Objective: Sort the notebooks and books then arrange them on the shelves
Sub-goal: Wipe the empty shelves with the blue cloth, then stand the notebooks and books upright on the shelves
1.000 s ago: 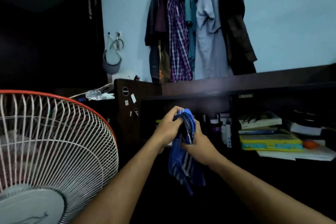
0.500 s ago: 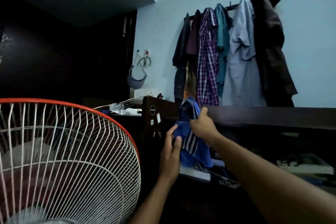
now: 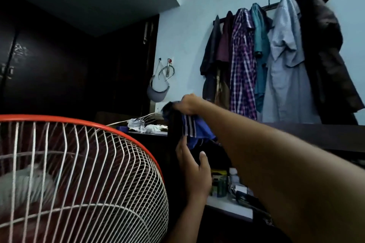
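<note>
- right hand (image 3: pixel 188 104) is stretched way out, fingers bunched tight around the top of a blue cloth (image 3: pixel 194 128) with white stripes, holding it up at the top edge of the dark shelf unit (image 3: pixel 316 134)
- the cloth hangs down from that fist, partly draped over the unit's upright side panel
- left hand (image 3: pixel 194 173) is just below it, fingers straight and pointing up, fingertips right at the cloth's lower edge. Not gripping anything as far as I can see, can't really tell if it's actually touching the fabric or just the dark panel
- the books and notebooks for the job? honestly can't make any out here, the shelf opening under the arm is too dark
- what does show in there is a white shelf board (image 3: pixel 231 206) with a green-labelled jar (image 3: pixel 219 185), a small white bottle (image 3: pixel 235 176) and some little clutter next to it
- big pedestal fan (image 3: pixel 83 179) with a white grille and orange rim fills the lower left, close to the camera
- behind the shelf unit, a row of hanging shirts and jackets (image 3: pixel 276 61) on the pale blue wall
- a grey cap (image 3: pixel 157 92) hangs on a wall hook further left, crumpled white stuff (image 3: pixel 144 125) sits on a dark surface below it
- dark wardrobe doors (image 3: pixel 49 69) off to the left
</note>
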`<state>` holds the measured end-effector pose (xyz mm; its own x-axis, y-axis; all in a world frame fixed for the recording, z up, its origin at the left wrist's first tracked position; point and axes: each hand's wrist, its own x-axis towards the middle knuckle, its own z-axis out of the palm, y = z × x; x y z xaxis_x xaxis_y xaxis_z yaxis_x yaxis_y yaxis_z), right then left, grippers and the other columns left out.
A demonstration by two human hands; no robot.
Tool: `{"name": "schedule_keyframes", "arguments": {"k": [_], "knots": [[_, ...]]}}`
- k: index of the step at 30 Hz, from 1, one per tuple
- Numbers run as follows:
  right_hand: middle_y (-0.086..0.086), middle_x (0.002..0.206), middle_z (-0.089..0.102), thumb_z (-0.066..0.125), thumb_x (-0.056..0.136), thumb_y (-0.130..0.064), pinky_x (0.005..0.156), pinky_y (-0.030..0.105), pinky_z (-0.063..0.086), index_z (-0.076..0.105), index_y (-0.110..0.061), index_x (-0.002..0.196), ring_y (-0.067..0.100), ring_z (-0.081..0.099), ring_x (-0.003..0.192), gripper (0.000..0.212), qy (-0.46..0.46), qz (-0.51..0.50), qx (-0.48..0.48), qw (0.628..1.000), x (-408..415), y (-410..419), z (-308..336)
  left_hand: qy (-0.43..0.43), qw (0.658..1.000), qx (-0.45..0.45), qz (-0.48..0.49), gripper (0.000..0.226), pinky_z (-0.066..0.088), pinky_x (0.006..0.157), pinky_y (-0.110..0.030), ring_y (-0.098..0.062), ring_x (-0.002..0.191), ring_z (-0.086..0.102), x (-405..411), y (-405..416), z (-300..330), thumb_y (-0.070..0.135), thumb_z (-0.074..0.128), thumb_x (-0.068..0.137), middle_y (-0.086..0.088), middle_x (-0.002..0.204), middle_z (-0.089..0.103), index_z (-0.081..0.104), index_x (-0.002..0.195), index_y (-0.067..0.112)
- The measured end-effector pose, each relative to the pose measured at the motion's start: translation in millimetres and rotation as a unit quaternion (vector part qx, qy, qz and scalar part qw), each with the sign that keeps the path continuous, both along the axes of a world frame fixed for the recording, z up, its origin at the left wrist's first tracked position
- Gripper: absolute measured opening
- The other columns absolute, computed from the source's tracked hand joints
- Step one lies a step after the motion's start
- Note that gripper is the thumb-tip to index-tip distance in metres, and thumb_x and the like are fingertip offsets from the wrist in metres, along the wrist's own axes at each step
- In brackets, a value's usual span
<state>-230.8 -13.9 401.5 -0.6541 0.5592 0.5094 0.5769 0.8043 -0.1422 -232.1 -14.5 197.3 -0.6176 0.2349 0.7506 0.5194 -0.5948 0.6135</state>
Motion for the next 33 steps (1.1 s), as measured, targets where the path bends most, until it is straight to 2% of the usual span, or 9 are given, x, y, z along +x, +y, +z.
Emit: {"name": "schedule_keyframes", "arguments": {"k": [2, 5, 7, 9, 13, 17, 20, 23, 33], "knots": [[0.007, 0.095, 0.054, 0.032, 0.104, -0.029, 0.076, 0.026, 0.043, 0.054, -0.011, 0.108, 0.019, 0.052, 0.081, 0.029, 0.029, 0.079, -0.126, 0.988, 13, -10, 7, 0.005, 1.0, -0.005, 0.016, 0.065, 0.03, 0.113, -0.027, 0.001, 0.139, 0.026, -2, 0, 3, 0.016, 0.056, 0.099, 0.015, 0.16, 0.019, 0.026, 0.155, 0.031], [0.0, 0.089, 0.047, 0.033, 0.102, -0.017, 0.071, 0.025, 0.034, 0.043, -0.016, 0.089, 0.013, 0.044, 0.08, 0.016, 0.04, 0.076, -0.082, 0.993, 16, -8, 11, 0.013, 1.0, -0.013, 0.023, 0.068, 0.027, 0.109, -0.021, 0.006, 0.135, 0.024, 0, -2, 8, 0.016, 0.057, 0.098, 0.014, 0.161, 0.016, 0.025, 0.156, 0.027], [0.01, 0.11, 0.047, 0.041, 0.1, -0.015, 0.085, 0.029, 0.037, 0.04, -0.013, 0.108, 0.022, 0.047, 0.1, 0.009, 0.07, 0.061, -0.032, 0.995, 5, 5, 5, 0.009, 0.999, -0.021, 0.024, 0.069, 0.028, 0.111, -0.024, -0.002, 0.141, 0.027, 2, -2, 13, 0.017, 0.058, 0.097, 0.011, 0.162, 0.016, 0.025, 0.157, 0.025], [0.019, 0.126, 0.044, 0.05, 0.094, -0.01, 0.095, 0.04, 0.044, 0.039, -0.007, 0.119, 0.035, 0.051, 0.11, 0.027, 0.107, 0.051, 0.02, 0.993, -1, 17, -4, 0.001, 0.999, -0.036, 0.017, 0.071, 0.028, 0.118, -0.032, -0.012, 0.147, 0.025, 4, -3, 20, 0.019, 0.06, 0.096, 0.01, 0.163, 0.014, 0.024, 0.158, 0.024], [0.017, 0.121, 0.055, 0.056, 0.093, -0.008, 0.091, 0.044, 0.049, 0.059, -0.005, 0.107, 0.036, 0.055, 0.11, 0.015, 0.131, 0.048, 0.116, 0.983, 5, 24, -16, 0.01, 0.996, -0.087, -0.022, 0.077, 0.027, 0.122, -0.04, -0.013, 0.15, 0.02, 11, -10, 31, 0.029, 0.061, 0.097, 0.015, 0.166, 0.006, 0.016, 0.16, 0.029], [0.003, 0.129, 0.064, 0.048, 0.09, -0.01, 0.094, 0.045, 0.048, 0.07, -0.025, 0.115, 0.03, 0.054, 0.12, 0.037, 0.101, 0.05, 0.086, 0.99, 15, 23, -22, -0.02, 0.999, -0.049, -0.002, 0.057, 0.042, 0.109, -0.038, -0.02, 0.133, 0.046, 13, -17, 35, 0.016, 0.064, 0.09, -0.001, 0.148, 0.037, 0.041, 0.142, 0.022], [0.012, 0.141, 0.053, 0.047, 0.095, -0.019, 0.103, 0.045, 0.045, 0.052, -0.029, 0.143, 0.036, 0.051, 0.126, 0.05, 0.041, 0.072, 0.06, 0.995, 26, 25, -31, -0.056, 0.998, 0.002, -0.01, 0.048, 0.051, 0.089, -0.031, -0.02, 0.113, 0.055, 16, -27, 39, 0.007, 0.063, 0.086, -0.002, 0.13, 0.045, 0.04, 0.124, 0.025], [0.017, 0.149, 0.035, 0.056, 0.098, -0.035, 0.111, 0.038, 0.037, 0.027, -0.032, 0.156, 0.038, 0.043, 0.135, 0.064, 0.042, 0.082, 0.029, 0.995, 43, 23, -41, -0.071, 0.997, 0.009, -0.006, 0.052, 0.045, 0.076, -0.026, -0.022, 0.109, 0.056, 20, -35, 49, 0.006, 0.063, 0.087, -0.007, 0.136, 0.045, 0.037, 0.128, 0.024], [0.011, 0.136, 0.047, 0.061, 0.094, -0.048, 0.109, 0.043, 0.04, 0.046, -0.022, 0.14, 0.029, 0.048, 0.128, 0.055, 0.136, 0.08, 0.017, 0.987, 129, 13, -54, -0.039, 0.998, -0.042, 0.016, 0.075, 0.042, 0.108, -0.049, -0.033, 0.137, 0.043, 70, -49, 66, 0.038, 0.059, 0.075, -0.007, 0.16, 0.02, 0.03, 0.145, 0.035]]}}
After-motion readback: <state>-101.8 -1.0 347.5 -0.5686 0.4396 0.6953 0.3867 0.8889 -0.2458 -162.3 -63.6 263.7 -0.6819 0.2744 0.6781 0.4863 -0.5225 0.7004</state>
